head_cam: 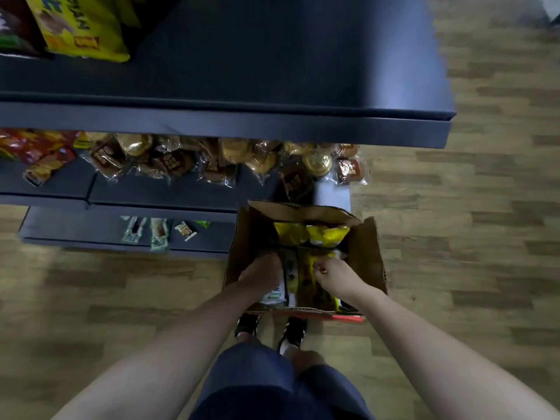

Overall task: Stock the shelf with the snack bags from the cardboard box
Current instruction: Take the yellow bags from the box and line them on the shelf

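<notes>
An open cardboard box (368,256) stands on the floor against the dark shelf unit (230,125). Inside it lie yellow snack bags (310,234) at the far end and more yellow and white bags (298,283) near me. Both my hands are down in the box. My left hand (262,269) reaches between the left wall and the bags, its fingers hidden among them. My right hand (330,272) pinches the top edge of a yellow bag. The frame is blurred.
The top shelf holds yellow boxes (81,28) at the left and a wide bare stretch to the right. Wrapped pastries (188,162) and red packs (36,153) fill the middle shelf. Small green packets (157,233) lie on the bottom shelf. My shoes (269,327) stand behind the box.
</notes>
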Motion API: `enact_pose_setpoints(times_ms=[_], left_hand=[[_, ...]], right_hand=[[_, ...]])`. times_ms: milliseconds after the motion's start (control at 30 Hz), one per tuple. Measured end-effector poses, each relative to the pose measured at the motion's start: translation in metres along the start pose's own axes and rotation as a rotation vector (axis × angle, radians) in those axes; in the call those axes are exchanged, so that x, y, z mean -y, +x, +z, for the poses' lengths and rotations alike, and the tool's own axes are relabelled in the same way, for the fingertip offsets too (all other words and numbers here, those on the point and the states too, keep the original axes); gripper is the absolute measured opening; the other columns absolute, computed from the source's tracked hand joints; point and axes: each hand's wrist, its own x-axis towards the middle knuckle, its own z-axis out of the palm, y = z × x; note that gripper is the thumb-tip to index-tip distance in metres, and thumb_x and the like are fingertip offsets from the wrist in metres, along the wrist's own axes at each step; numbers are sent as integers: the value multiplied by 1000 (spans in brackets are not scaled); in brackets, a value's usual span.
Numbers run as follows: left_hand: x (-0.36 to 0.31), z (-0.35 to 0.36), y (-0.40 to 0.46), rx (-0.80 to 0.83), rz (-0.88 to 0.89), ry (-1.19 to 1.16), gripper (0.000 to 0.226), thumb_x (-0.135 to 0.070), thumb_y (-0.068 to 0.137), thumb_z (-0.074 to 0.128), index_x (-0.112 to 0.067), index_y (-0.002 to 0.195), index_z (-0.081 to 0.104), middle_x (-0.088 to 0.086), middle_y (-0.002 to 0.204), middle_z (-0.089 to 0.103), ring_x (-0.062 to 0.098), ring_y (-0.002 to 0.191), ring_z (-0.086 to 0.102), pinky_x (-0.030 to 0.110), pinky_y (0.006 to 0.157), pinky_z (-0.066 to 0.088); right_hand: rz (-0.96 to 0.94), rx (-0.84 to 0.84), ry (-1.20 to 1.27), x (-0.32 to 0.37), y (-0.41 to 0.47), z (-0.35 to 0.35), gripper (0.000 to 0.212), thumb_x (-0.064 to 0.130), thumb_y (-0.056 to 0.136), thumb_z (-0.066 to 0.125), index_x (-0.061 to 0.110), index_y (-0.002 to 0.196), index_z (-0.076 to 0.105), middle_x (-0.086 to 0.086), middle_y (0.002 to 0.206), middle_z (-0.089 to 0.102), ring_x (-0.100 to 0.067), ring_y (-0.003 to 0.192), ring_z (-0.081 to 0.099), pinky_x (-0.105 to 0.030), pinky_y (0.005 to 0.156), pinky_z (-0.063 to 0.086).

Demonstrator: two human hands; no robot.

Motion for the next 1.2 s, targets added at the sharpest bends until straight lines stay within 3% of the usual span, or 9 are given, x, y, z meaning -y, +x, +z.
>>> enact_pose_setpoints(times_ms=[133,233,333,433,567,733,1000,1100,1200], left_hand=[[-1,19,20,57,-64,-71,26,-8,97,39,-4,73,47,19,73,48,27,67,50,32,66,44],[0,32,36,86,-118,-175,22,-5,94,42,5,86,60,29,87,60,36,86,60,36,71,44],[0,41,50,95,-137,-227,35,0,94,39,-15,62,45,6,64,46,20,73,50,24,58,29],[0,51,58,116,-192,-279,38,3,93,38,-8,57,43,5,58,37,16,58,39,26,51,24],[2,61,64,85,-273,-432,27,-3,93,41,16,98,59,37,96,59,37,95,62,31,72,46],[-4,65,63,68,-329,-594,38,-31,97,46,2,111,58,22,110,63,32,104,61,38,89,50],[3,57,64,-40,-340,-464,49,-34,90,59,1,125,54,17,128,57,30,118,54,33,96,43],[7,52,63,-64,-387,-415,52,-32,89,61,1,127,50,20,128,55,33,117,54,34,94,45],[10,52,65,-84,-395,-379,51,-31,91,59,0,129,47,19,132,52,33,120,52,33,93,42]], right_hand=[[181,24,72,-8,23,21,38,24,94,48,2,125,47,-25,124,53,-41,109,55,-35,81,43],[368,41,105,-12,36,32,47,30,94,52,3,130,36,-23,137,32,-43,123,39,-40,99,35],[462,19,173,-14,45,42,57,31,92,58,2,131,29,-21,139,23,-42,123,39,-40,98,35],[528,-7,262,-16,51,50,70,30,87,66,3,134,23,-22,139,23,-43,120,42,-42,99,35],[578,-38,373,-21,55,53,81,36,78,74,2,131,22,-27,134,36,-44,121,42,-43,100,36],[543,-83,530,-26,59,59,79,53,63,77,22,105,18,-14,122,47,-22,106,47,-43,94,40],[355,88,585,-18,54,48,27,15,87,63,15,92,36,-3,77,46,-14,60,42,-27,54,36],[394,-33,735,-12,59,32,22,16,93,51,15,72,45,-9,66,49,-16,51,41,-29,57,36],[539,-256,1048,-11,66,16,49,43,88,60,-1,107,51,-17,88,63,-19,68,56,-28,65,43]])
